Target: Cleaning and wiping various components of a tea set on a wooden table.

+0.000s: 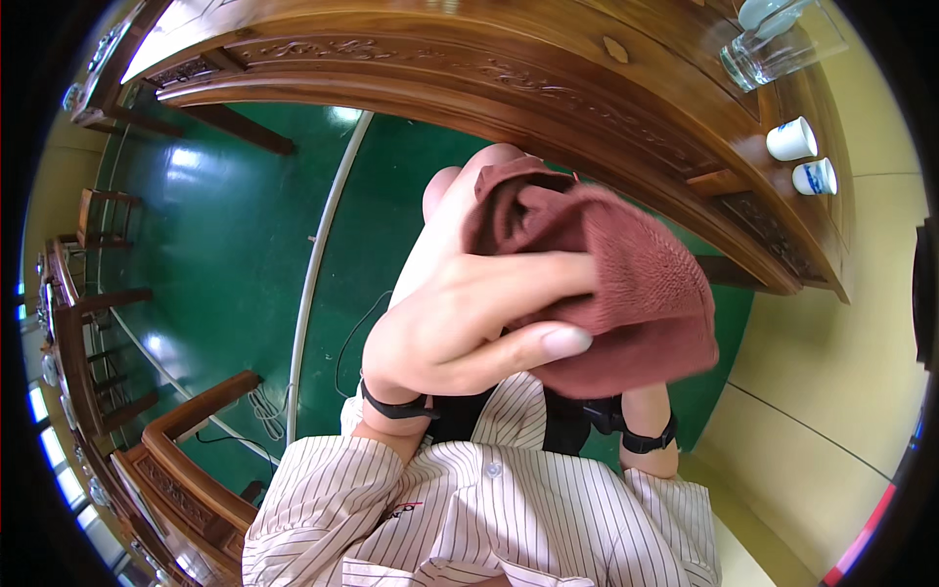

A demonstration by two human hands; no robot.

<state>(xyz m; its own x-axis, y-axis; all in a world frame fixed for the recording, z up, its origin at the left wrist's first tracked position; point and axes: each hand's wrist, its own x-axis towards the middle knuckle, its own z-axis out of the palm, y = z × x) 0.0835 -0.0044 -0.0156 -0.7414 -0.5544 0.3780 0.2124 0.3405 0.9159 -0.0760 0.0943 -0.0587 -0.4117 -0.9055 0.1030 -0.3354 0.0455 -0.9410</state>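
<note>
My left hand (455,323) grips a reddish-brown cloth (649,271), its fingers tucked into a fold and the thumb lying along the near side. The cloth is bunched and hangs above my lap, slightly blurred on its right side. My right forearm (649,418) rises to the cloth from below. The cloth covers my right hand, so its hold cannot be made out, nor whether anything is wrapped inside. Behind the cloth, my bare knees (444,192) point toward a carved wooden table (469,73).
On the table's right end are clear drinking glasses (766,55) and two small white cups (792,139) with blue marks. A wooden chair (202,411) stands at lower left. White cable trunking (315,293) crosses the green floor (220,220). A yellow wall (814,367) is close on the right.
</note>
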